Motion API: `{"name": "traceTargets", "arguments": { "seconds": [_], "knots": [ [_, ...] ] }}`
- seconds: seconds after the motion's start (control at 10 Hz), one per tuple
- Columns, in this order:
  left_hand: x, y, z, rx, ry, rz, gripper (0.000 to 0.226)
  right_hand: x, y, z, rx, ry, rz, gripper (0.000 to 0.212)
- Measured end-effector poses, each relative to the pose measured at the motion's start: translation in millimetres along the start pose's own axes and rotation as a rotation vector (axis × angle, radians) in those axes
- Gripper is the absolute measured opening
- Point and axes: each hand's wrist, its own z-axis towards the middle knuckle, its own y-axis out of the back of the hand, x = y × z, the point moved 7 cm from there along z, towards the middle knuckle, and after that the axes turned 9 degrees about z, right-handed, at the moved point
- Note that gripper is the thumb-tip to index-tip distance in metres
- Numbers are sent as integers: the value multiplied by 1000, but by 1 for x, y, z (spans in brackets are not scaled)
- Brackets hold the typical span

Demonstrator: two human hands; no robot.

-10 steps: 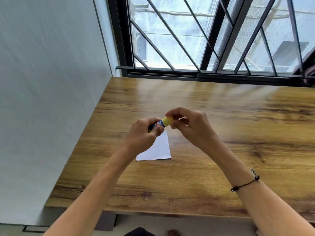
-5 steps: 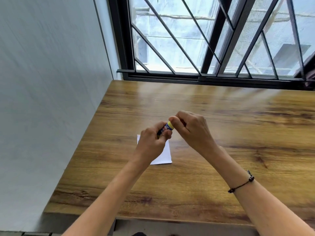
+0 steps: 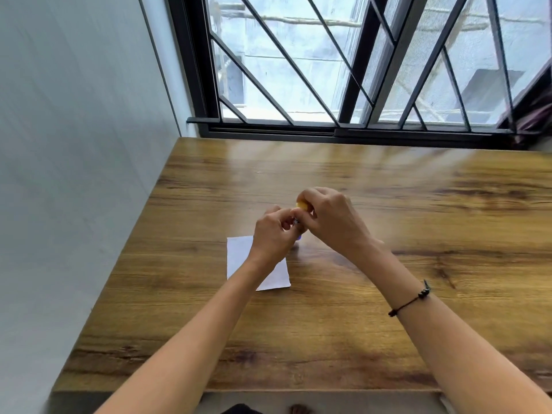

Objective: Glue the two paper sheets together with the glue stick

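Now closer together than 0.5 s ago, with less of the small yellow-capped glue stick [image 3: 302, 207] showing. Left hand [image 3: 276, 234] curled round its hidden barrel; right hand [image 3: 327, 219] pinching the cap. Held above the flat white rectangular paper sheet [image 3: 239, 255] on the glossy wood-grain table [image 3: 418, 204].

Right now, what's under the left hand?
White paper lies flat on the wooden table beneath the left hand and wrist. Its middle is covered, so whether it is one sheet or two stacked cannot be seen.
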Motion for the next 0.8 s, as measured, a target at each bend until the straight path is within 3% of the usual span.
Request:
{"name": "traceTargets", "arguments": {
  "seconds": [0.1, 0.4, 0.7, 0.8],
  "knots": [
    [4, -1, 2, -11, 0, 11, 18, -2, -5, 0, 11, 1, -18, 19],
    [10, -5, 1, 10, -35, 47, 21, -2, -12, -3, 55, 2, -53, 20],
    [15, -1, -2, 24, -73, 116, 8, 5, -14, -2, 101, -13, -55, 24],
    [20, 2, -1, 46, -48, 124, 21, 3, -14, -2, 90, -25, -56, 31]
  ]
}}
